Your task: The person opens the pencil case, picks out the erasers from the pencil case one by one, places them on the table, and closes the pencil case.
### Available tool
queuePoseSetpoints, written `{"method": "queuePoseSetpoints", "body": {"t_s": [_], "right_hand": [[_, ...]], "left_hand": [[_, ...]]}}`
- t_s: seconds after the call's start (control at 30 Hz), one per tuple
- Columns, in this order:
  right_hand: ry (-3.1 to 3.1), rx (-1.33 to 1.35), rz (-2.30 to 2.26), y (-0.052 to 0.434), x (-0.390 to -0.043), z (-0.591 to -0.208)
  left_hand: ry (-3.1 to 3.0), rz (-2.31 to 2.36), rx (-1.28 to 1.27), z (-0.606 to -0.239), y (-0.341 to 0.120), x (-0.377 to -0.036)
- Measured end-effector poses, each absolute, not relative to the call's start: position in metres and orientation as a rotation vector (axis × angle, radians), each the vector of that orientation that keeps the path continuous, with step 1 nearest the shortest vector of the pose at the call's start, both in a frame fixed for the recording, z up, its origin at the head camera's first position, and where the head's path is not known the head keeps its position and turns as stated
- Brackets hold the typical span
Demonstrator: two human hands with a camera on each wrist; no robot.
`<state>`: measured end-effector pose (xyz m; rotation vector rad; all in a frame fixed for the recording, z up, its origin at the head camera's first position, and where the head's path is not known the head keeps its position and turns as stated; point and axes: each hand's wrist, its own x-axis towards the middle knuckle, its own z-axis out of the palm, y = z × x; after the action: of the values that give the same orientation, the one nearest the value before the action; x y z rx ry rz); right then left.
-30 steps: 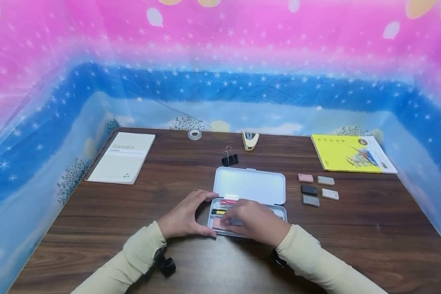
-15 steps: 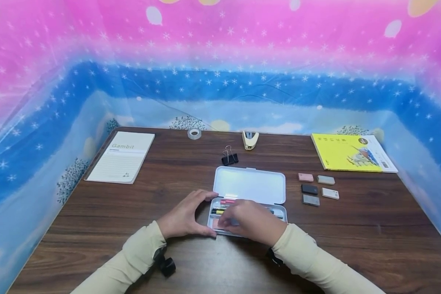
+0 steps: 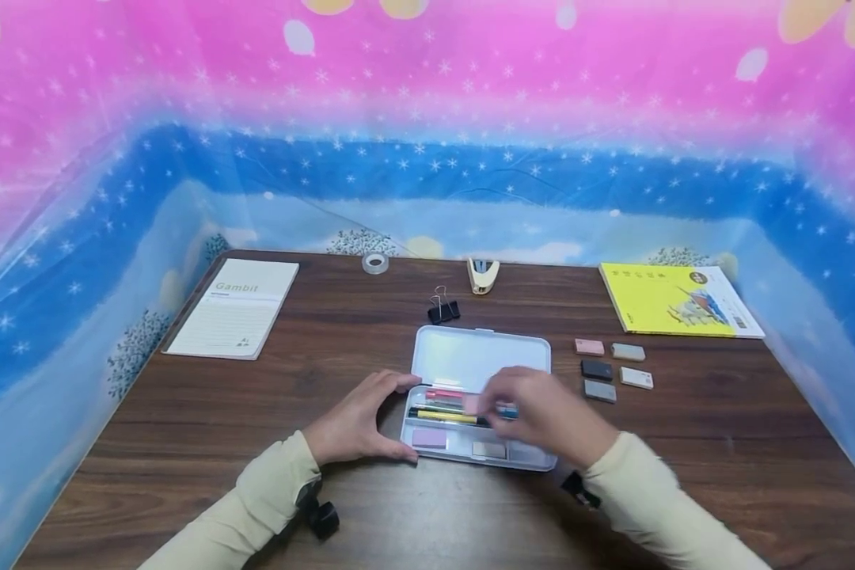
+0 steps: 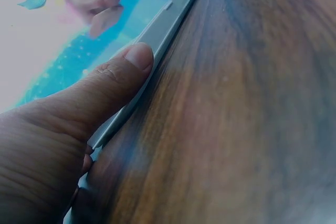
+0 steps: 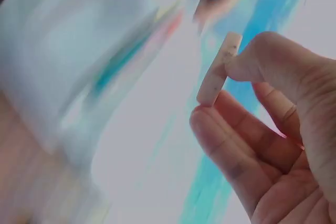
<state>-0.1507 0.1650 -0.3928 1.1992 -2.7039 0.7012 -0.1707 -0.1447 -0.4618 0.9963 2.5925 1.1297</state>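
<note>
An open white pencil case (image 3: 438, 348) lies on the table, its lid tipped back. My left hand (image 3: 345, 419) grips its left end, the thumb along the front wall, as the left wrist view also shows. Above the case, my right hand (image 3: 541, 408) pinches a small pink eraser (image 3: 473, 404); in the right wrist view the eraser (image 5: 216, 74) sits between thumb and fingertips. A yellow-and-black pen (image 3: 442, 416) and a red pen (image 3: 442, 393) lie in the rear compartment. The front one holds a lilac eraser (image 3: 429, 438) and a whitish eraser (image 3: 489, 450).
Right of the case lie several loose erasers, including a dark one (image 3: 596, 370). Behind it are a black binder clip (image 3: 444, 311), a cream stapler (image 3: 482, 277) and a tape roll (image 3: 374, 263). A notebook (image 3: 235, 309) lies left, a yellow book (image 3: 673, 301) right.
My right hand has lifted out of the front compartment and moved right with the pink eraser, uncovering the lilac and whitish erasers. The left hand stays on the case.
</note>
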Motion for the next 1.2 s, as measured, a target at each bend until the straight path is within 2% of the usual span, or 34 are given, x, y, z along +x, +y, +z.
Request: {"method": "queuePoseSetpoints", "body": {"t_s": [0.3, 0.5, 1.0, 1.1, 1.2], "right_hand": [[-2.911, 0.660, 0.567, 0.321, -0.163, -0.402], [-3.041, 0.513, 0.610, 0.374, -0.164, -0.423], [-3.102, 0.477, 0.619, 0.375, -0.169, -0.427], [-3.079, 0.488, 0.571, 0.364, -0.165, -0.420], [-2.974, 0.627, 0.520, 0.335, -0.158, -0.409]], "left_hand": [[2.582, 1.116, 0.988, -0.460, -0.144, -0.170], [2.582, 1.124, 0.987, -0.459, -0.144, -0.171], [2.584, 1.119, 0.957, -0.457, -0.144, -0.171], [2.582, 1.122, 0.962, -0.459, -0.144, -0.171], [2.572, 1.131, 0.956, -0.460, -0.143, -0.170]]}}
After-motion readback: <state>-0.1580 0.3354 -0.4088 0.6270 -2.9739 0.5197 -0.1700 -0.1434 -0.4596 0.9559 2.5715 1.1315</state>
